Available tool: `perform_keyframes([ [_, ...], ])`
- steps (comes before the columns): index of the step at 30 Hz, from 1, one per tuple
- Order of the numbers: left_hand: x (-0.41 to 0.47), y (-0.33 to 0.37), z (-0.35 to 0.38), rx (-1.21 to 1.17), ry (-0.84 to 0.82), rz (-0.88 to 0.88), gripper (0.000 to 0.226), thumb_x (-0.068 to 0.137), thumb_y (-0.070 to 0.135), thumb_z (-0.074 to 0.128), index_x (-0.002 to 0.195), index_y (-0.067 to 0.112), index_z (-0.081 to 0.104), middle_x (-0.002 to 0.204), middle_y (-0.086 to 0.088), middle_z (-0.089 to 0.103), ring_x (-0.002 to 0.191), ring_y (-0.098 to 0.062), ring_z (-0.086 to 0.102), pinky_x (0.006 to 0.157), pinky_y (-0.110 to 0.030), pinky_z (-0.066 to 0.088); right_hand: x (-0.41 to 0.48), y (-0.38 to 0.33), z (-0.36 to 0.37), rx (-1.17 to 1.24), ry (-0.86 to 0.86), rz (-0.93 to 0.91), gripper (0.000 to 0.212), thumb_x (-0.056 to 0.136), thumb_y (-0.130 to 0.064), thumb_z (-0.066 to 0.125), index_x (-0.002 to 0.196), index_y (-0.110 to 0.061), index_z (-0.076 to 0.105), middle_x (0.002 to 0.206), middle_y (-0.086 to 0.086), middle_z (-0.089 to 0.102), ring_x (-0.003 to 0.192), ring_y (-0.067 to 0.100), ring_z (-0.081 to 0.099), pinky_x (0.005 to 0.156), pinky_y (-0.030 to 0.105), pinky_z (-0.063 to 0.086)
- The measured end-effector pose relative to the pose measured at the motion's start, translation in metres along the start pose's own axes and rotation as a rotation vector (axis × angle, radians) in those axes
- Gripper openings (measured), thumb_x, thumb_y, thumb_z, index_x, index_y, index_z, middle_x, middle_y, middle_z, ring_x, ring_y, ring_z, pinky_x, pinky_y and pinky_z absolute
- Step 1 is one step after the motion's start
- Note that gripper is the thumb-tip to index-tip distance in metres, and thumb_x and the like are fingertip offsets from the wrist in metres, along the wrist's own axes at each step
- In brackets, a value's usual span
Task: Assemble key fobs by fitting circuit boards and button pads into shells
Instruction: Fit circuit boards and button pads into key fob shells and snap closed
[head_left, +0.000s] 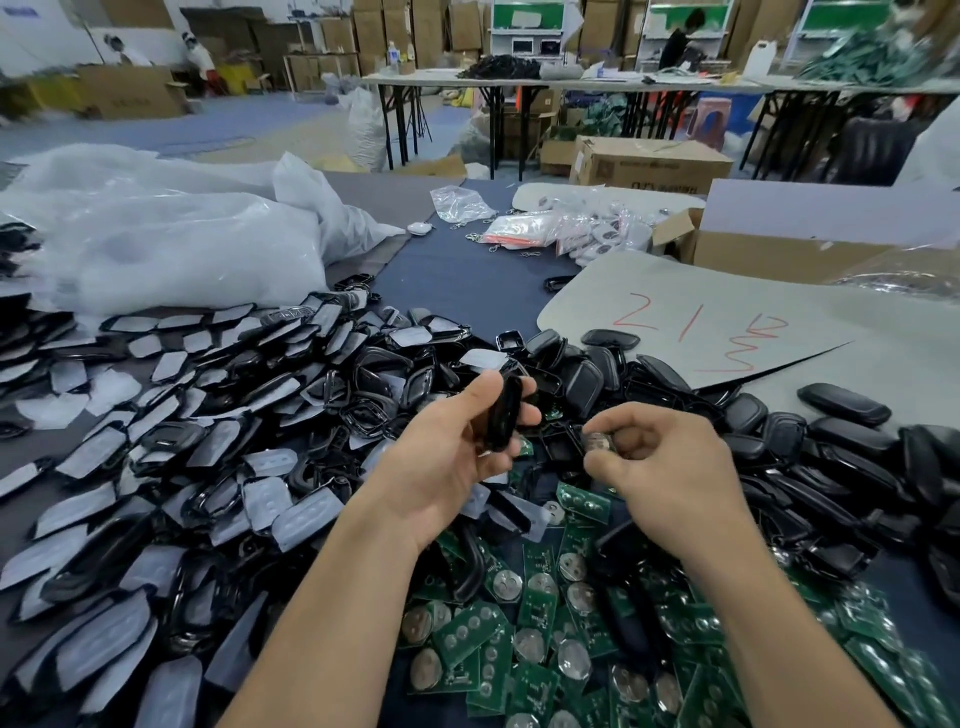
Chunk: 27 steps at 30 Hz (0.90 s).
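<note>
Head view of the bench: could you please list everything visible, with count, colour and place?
Black plastic fob shell: one, black, in the left hand.
Small silvery round part: one, blurred, in the right hand.
Green circuit boards with silvery coin cells: many, heaped nearest, centre.
Black oval shell halves: many, heaped at right.
Black frames with white film-backed pads: many, spread at left.
Translucent white plastic bag: one, far left.
Grey sheet with red writing: one, right of centre.
Packets of white fobs: several, far centre.
Brown cardboard boxes: at least two, far right.
Dark blue tabletop: one, underneath.
Left hand: grips the shell.
Right hand: pinches the silvery part.
</note>
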<state>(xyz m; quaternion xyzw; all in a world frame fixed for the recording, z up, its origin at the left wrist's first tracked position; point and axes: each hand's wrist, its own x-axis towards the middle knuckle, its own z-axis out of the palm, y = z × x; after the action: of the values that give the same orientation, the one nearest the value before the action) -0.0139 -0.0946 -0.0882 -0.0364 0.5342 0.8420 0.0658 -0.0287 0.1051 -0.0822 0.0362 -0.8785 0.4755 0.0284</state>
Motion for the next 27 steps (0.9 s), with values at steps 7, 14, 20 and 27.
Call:
perform_keyframes([
  [7, 0.001, 0.001, 0.002, -0.011, 0.09, -0.004, 0.01, 0.074, 0.025, 0.076, 0.08, 0.024, 0.083, 0.077, 0.0, 0.073, 0.069, -0.01, 0.069, 0.06, -0.021, 0.056, -0.007, -0.008, 0.001, 0.143, 0.007, 0.038, 0.03, 0.07, -0.009, 0.083, 0.08, -0.037, 0.076, 0.063, -0.008, 0.072, 0.054, 0.008, 0.061, 0.061, 0.032, 0.052],
  [14, -0.007, 0.004, 0.006, 0.031, 0.089, 0.085, 0.021, 0.075, 0.015, 0.076, 0.091, 0.024, 0.085, 0.085, -0.005, 0.076, 0.078, -0.016, 0.073, 0.074, -0.028, 0.061, -0.028, -0.014, 0.008, 0.543, -0.099, 0.206, 0.026, 0.086, 0.005, 0.071, 0.074, -0.014, 0.057, 0.07, 0.01, 0.073, 0.064, 0.024, 0.069, 0.06, 0.03, 0.055],
  [20, -0.024, 0.019, 0.022, 0.261, -0.097, 0.234, 0.021, 0.079, 0.005, 0.078, 0.087, 0.023, 0.085, 0.088, -0.008, 0.081, 0.083, -0.016, 0.076, 0.079, -0.026, 0.058, -0.045, -0.022, -0.002, 1.246, -0.145, 0.596, 0.016, 0.08, -0.01, 0.071, 0.093, -0.004, 0.065, 0.098, 0.019, 0.069, 0.099, 0.034, 0.07, 0.082, 0.054, 0.063],
  [27, -0.042, 0.026, 0.027, 0.441, -0.001, 0.219, 0.032, 0.088, 0.0, 0.077, 0.1, 0.028, 0.084, 0.1, 0.0, 0.081, 0.096, -0.017, 0.076, 0.081, -0.029, 0.059, -0.049, -0.043, -0.007, 1.208, -0.082, 0.576, 0.011, 0.096, 0.001, 0.061, 0.088, -0.005, 0.058, 0.086, 0.021, 0.075, 0.072, 0.032, 0.076, 0.061, 0.034, 0.063],
])
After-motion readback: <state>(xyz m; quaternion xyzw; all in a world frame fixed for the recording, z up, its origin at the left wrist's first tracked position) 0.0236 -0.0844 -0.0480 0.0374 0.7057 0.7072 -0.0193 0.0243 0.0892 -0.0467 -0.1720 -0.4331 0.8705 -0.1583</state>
